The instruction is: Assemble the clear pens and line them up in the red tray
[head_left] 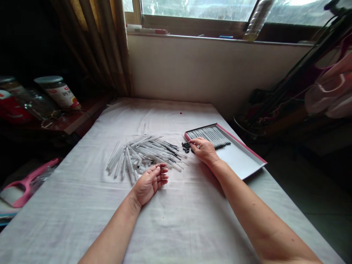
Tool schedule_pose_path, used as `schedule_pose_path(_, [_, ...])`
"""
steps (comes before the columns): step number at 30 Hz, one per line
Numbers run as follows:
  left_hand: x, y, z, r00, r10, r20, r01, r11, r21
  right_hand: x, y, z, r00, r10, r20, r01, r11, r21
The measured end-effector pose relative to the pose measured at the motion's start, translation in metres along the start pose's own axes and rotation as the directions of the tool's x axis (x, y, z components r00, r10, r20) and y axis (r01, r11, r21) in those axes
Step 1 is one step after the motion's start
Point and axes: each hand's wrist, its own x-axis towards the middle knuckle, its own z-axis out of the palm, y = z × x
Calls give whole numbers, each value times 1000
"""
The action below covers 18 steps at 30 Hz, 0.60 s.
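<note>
My left hand rests palm up on the cloth with its fingers loosely curled and apart, and nothing shows in it. Just beyond it spreads a loose pile of clear pen barrels, some with dark refills. My right hand reaches over the left side of a shallow red-edged box. Its thumb and fingers are drawn together; whatever they hold is too small to make out. A row of pens with black ends lies side by side at the box's far end. Small black caps sit beside my right fingertips.
The table has a white cloth, with a tiny red bit at the back. Jars stand on a side surface at left, above pink-handled scissors. A wall and window sill close off the far side.
</note>
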Motion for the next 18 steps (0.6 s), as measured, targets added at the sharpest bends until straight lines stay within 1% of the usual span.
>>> schedule_pose_path(2, [0,1,0,1000,3,0,-3,1000,-4,-7,-16,9,995,-23,97,27,999,-44])
schedule_pose_path(5, [0,1,0,1000,5,14,-5,1000,-8,-16,-28,17,984,22,179,2,991,-135])
schedule_pose_path(9, [0,1,-1,999,10,33,-10,1000,-4,-23,-34,18,977,133,168,-88,965,-247])
schedule_pose_path(11, [0,1,-1,999,12,39,-12,1000,0,-24,-35,18,972,167,166,-116,953,-279])
schedule_pose_path(15, [-1,0,-1,999,16,45,-16,1000,8,-22,-38,16,961,178,210,-106,943,-316])
schedule_pose_path(18, [-1,0,-1,999,20,48,-21,1000,18,-21,-43,16,962,189,196,-118,939,-323])
